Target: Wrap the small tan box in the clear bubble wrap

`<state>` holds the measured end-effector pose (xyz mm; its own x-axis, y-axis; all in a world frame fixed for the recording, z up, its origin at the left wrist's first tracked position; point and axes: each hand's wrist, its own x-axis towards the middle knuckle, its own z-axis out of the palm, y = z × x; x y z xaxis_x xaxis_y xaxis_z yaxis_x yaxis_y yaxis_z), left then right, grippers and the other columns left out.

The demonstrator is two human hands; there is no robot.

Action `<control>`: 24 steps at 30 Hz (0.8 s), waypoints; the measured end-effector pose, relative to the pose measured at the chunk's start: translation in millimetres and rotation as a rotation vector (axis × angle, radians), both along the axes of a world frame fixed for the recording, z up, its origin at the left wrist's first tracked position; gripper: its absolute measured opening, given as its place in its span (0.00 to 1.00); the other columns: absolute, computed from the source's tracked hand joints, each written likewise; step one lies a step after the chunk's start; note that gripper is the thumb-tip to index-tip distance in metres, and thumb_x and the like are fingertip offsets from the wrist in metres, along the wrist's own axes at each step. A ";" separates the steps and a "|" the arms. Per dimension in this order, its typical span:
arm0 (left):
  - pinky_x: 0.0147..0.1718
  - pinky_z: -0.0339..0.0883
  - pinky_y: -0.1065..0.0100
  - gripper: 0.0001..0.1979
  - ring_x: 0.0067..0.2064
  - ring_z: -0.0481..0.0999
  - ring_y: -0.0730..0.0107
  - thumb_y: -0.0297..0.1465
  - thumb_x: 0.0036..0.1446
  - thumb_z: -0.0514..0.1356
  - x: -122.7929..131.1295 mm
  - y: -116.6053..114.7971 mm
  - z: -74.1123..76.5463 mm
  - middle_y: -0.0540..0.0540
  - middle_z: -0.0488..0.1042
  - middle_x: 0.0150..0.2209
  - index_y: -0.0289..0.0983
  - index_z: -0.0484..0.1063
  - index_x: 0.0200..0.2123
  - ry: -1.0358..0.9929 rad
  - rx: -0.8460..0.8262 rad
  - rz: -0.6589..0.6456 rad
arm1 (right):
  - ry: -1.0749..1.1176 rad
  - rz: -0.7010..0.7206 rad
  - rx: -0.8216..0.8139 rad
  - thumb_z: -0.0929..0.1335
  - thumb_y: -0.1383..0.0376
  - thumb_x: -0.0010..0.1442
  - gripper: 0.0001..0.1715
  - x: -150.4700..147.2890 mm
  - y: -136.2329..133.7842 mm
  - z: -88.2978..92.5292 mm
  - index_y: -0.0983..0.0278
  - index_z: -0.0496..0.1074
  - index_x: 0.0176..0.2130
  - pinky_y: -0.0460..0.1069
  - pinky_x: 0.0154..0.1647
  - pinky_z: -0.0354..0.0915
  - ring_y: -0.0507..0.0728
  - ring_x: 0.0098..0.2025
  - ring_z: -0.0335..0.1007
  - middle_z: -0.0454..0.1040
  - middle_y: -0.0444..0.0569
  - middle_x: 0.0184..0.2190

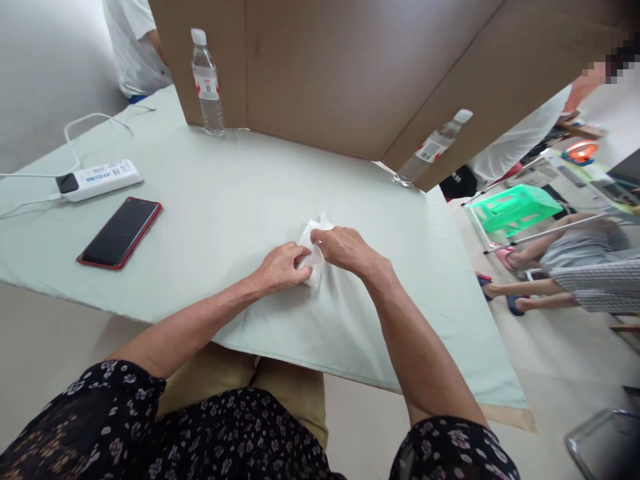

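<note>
A small white tissue (315,273), crumpled and thin, lies on the pale green tablecloth (240,200) near the middle of the table. My left hand (285,268) grips its left edge, thumb below and curled fingers above. From the right, my right hand (346,248) pinches the upper part between thumb and fingers. The fingertips hide part of the tissue. Beneath my right wrist the cloth is rucked into soft folds.
A red-cased phone (120,233) and a white power strip (103,179) with cables lie left. Brown cardboard panels (310,73) stand behind, with a water bottle (207,90) at left and another bottle (435,148) at right. Other people sit beyond; a green plastic stool (520,208) is at right.
</note>
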<state>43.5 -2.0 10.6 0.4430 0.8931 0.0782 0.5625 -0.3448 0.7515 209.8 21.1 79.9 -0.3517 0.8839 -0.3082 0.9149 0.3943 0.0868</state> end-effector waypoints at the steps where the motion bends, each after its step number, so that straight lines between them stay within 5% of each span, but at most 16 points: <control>1: 0.38 0.67 0.64 0.13 0.34 0.71 0.67 0.31 0.51 0.60 0.0 0.2 -0.2 0.49 0.70 0.31 0.37 0.77 0.41 0.002 -0.001 -0.001 | -0.013 -0.017 0.028 0.60 0.75 0.64 0.20 0.4 1.5 1.5 0.62 0.74 0.49 0.50 0.33 0.52 0.59 0.38 0.74 0.81 0.55 0.38; 4: 0.38 0.67 0.64 0.14 0.33 0.71 0.67 0.32 0.51 0.60 -0.2 0.2 -1.5 0.49 0.70 0.31 0.37 0.77 0.41 0.009 0.000 -0.006 | -0.002 -0.038 0.101 0.60 0.74 0.64 0.19 1.8 7.0 1.1 0.62 0.73 0.49 0.50 0.33 0.53 0.60 0.38 0.74 0.80 0.56 0.36; 9: 0.39 0.68 0.65 0.31 0.33 0.70 0.67 0.30 0.52 0.58 -2.4 -2.2 -3.7 0.51 0.70 0.32 0.39 0.67 0.62 -0.041 0.046 -0.028 | 0.060 -0.035 0.056 0.63 0.73 0.63 0.16 -1.3 19.0 -15.1 0.61 0.76 0.45 0.50 0.35 0.56 0.60 0.40 0.75 0.81 0.55 0.37; 13: 0.38 0.68 0.64 0.20 0.35 0.71 0.65 0.32 0.55 0.57 -2.0 -2.6 -4.4 0.48 0.70 0.33 0.41 0.77 0.51 0.046 0.105 -0.061 | 0.214 -0.077 0.066 0.63 0.69 0.63 0.20 4.5 18.5 -29.1 0.60 0.74 0.52 0.50 0.38 0.60 0.60 0.41 0.75 0.81 0.52 0.38; 16: 0.39 0.68 0.64 0.18 0.35 0.72 0.64 0.32 0.55 0.58 0.8 -1.7 -4.9 0.47 0.72 0.35 0.40 0.79 0.48 0.059 0.093 -0.047 | 0.420 -0.259 0.225 0.63 0.67 0.63 0.27 21.4 10.1 -38.7 0.60 0.67 0.61 0.52 0.43 0.63 0.60 0.40 0.76 0.81 0.50 0.40; 19: 0.40 0.69 0.64 0.20 0.36 0.72 0.65 0.32 0.54 0.59 2.5 -0.9 -6.1 0.47 0.73 0.35 0.40 0.78 0.51 0.040 0.082 -0.026 | 0.620 -0.497 0.327 0.65 0.63 0.63 0.25 40.4 3.3 -51.8 0.65 0.69 0.58 0.54 0.44 0.66 0.59 0.36 0.76 0.81 0.52 0.39; 24: 0.39 0.68 0.65 0.20 0.36 0.73 0.65 0.32 0.54 0.59 0.6 0.1 -9.1 0.47 0.73 0.35 0.39 0.79 0.50 0.024 0.084 -0.025 | 1.000 -0.710 0.131 0.70 0.54 0.56 0.30 46.6 6.6 -76.6 0.70 0.71 0.52 0.50 0.32 0.68 0.53 0.24 0.72 0.80 0.51 0.35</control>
<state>44.0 -1.9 1.5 0.4681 0.8723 0.1416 0.5700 -0.4205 0.7059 256.4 27.7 3.3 0.1892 0.9791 -0.0740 0.6095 -0.1762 -0.7730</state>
